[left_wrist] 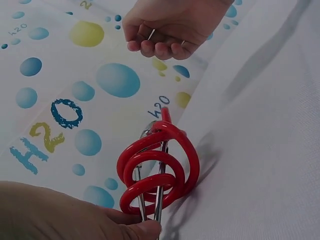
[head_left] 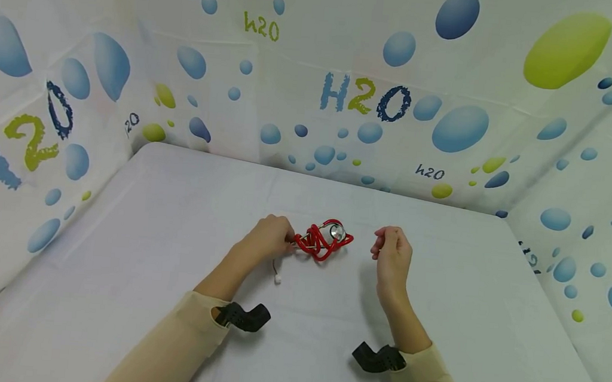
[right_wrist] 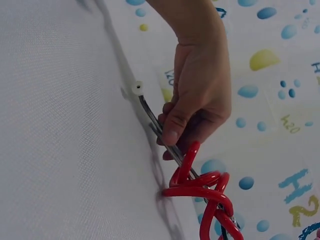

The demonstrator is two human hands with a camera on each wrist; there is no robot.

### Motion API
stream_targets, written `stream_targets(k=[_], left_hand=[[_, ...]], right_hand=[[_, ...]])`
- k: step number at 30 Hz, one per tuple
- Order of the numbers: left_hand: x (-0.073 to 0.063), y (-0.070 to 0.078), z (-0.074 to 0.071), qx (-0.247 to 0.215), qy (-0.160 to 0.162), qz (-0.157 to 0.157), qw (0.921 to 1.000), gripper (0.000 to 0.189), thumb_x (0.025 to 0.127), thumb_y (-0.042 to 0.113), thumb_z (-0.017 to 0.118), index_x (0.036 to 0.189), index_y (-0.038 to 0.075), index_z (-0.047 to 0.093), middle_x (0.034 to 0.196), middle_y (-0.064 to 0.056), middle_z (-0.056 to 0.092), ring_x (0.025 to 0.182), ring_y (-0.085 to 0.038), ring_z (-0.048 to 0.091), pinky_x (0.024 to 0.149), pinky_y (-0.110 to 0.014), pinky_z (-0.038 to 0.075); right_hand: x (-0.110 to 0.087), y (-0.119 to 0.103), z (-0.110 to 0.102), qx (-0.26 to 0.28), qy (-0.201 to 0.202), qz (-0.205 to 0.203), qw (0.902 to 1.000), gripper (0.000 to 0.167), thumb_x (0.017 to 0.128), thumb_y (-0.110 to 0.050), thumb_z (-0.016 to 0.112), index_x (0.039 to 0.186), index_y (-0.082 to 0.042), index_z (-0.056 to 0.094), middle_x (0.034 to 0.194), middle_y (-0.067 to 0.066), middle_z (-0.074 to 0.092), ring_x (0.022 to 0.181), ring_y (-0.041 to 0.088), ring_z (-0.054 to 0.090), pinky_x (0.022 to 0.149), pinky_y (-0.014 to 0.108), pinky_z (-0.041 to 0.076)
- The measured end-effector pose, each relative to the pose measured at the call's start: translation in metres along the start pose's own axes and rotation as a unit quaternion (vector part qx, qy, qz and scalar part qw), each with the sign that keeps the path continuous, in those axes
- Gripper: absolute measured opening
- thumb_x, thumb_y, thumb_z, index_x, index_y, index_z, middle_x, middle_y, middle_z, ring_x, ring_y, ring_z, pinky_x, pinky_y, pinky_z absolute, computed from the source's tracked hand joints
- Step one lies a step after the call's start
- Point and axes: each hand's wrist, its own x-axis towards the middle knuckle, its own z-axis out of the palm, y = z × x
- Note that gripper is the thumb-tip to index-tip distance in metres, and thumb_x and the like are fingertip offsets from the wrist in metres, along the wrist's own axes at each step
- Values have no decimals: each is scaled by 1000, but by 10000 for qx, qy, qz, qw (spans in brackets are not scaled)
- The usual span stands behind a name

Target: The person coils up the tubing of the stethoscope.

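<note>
A stethoscope [head_left: 314,242] with red tubing wound in loops around its metal ear tubes is held just over the white table. My left hand [head_left: 271,236] pinches the ear tubes between thumb and fingers, seen closely in the right wrist view, where the hand [right_wrist: 202,100] comes from above. One white eartip [right_wrist: 138,88] sticks out past the fingers; the other tube's end shows no white tip. The round metal chest piece [head_left: 337,232] lies at the right end of the bundle. My right hand [head_left: 394,255] hovers to the right, apart from it, fingers loosely curled, nothing visible in them.
A white cloth covers the table [head_left: 175,205]. White sheets [head_left: 296,46] printed with blue and green drops and H2O lettering hang behind and at both sides. Black wrist mounts [head_left: 244,317] sit at both sleeve cuffs.
</note>
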Motion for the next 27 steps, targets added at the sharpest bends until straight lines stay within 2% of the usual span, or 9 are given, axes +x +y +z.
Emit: stream_targets(k=[4, 10, 20, 27], left_hand=[[-1, 0, -2, 104, -48, 127, 9999, 13, 83, 14, 72, 95, 9, 75, 85, -2, 72, 71, -14, 57, 64, -27, 48], [1, -5, -1, 214, 68, 491, 9985, 7, 83, 11, 72, 89, 12, 75, 80, 1, 70, 72, -14, 58, 69, -29, 50], [2, -9, -1, 221, 185, 819, 9962, 14, 84, 5, 68, 94, 11, 76, 87, -1, 72, 77, -15, 58, 76, -31, 50], [2, -8, -3, 211, 4, 954, 9952, 16, 84, 3, 67, 95, 10, 76, 90, -1, 73, 81, -14, 61, 78, -30, 52]], right_hand=[[0, 0, 0, -28, -32, 30, 10000, 30, 102, -29, 33, 92, -9, 53, 75, 2, 46, 67, 13, 47, 61, 19, 46], [-1, 1, -1, -52, -64, 5, 10000, 31, 102, -28, 33, 92, -8, 54, 75, 3, 46, 67, 13, 47, 62, 20, 46], [0, -1, -2, -145, -111, -14, 9998, 31, 102, -30, 33, 94, -8, 54, 77, 3, 47, 69, 15, 48, 63, 20, 46], [1, 0, -3, -200, -98, 11, 9998, 32, 102, -30, 33, 95, -8, 55, 77, 4, 47, 71, 19, 48, 63, 20, 46]])
